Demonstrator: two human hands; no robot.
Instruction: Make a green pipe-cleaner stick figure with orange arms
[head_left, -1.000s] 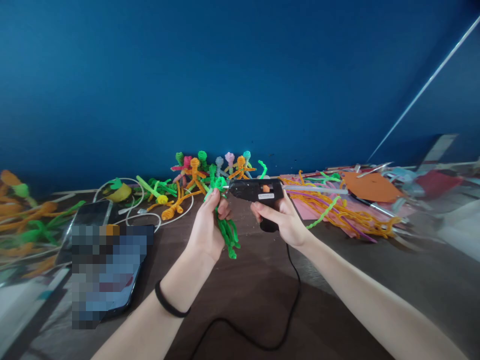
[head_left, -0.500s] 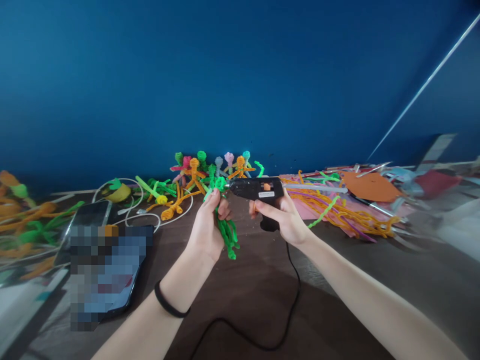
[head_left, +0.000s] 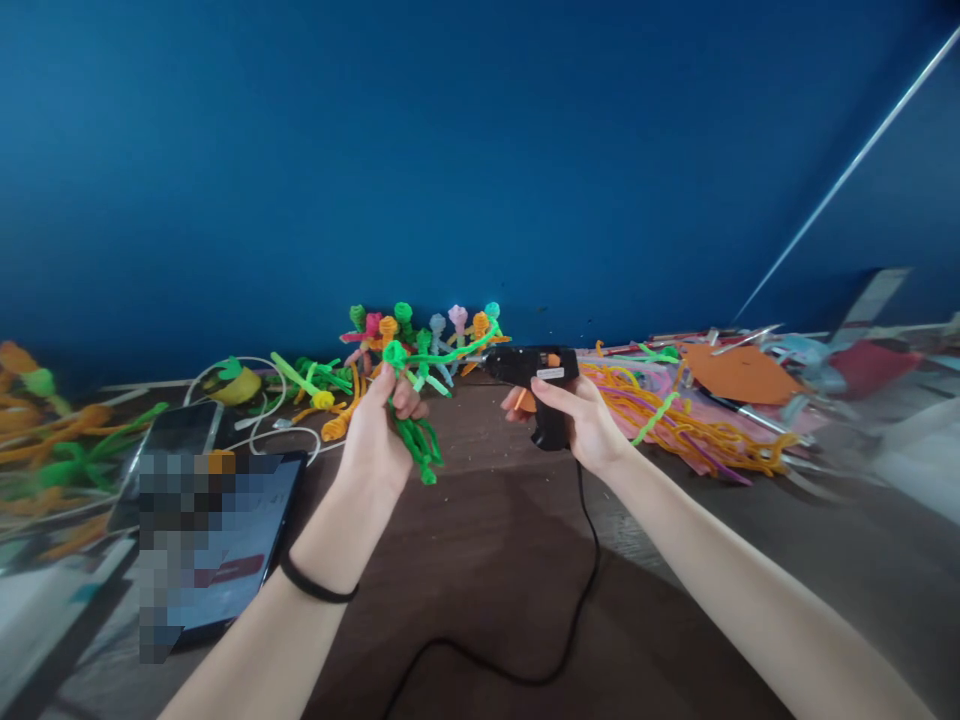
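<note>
Pinched in my left hand (head_left: 384, 420) is a green pipe-cleaner figure (head_left: 395, 354), its coiled head above my fingers and its limbs dangling below. A green strand runs from it up and to the right, toward the small figures behind. My right hand (head_left: 585, 415) is wrapped round the grip of a black hot glue gun (head_left: 551, 400) with an orange trigger. The nozzle points left, apart from the green figure. A black cord (head_left: 589, 510) hangs from the grip onto the table.
Several coloured pipe-cleaner figures (head_left: 403, 315) stand along the blue wall. At left lie a phone (head_left: 259, 550), a white cable (head_left: 319, 440) and a yellow piece (head_left: 238, 383). Orange pipe cleaners (head_left: 697, 435) and an orange sheet (head_left: 742, 373) lie at right.
My left hand has moved left and slightly down with the green figure, away from the nozzle. The glue gun has shifted a little right. The green strand now stretches out to the right.
</note>
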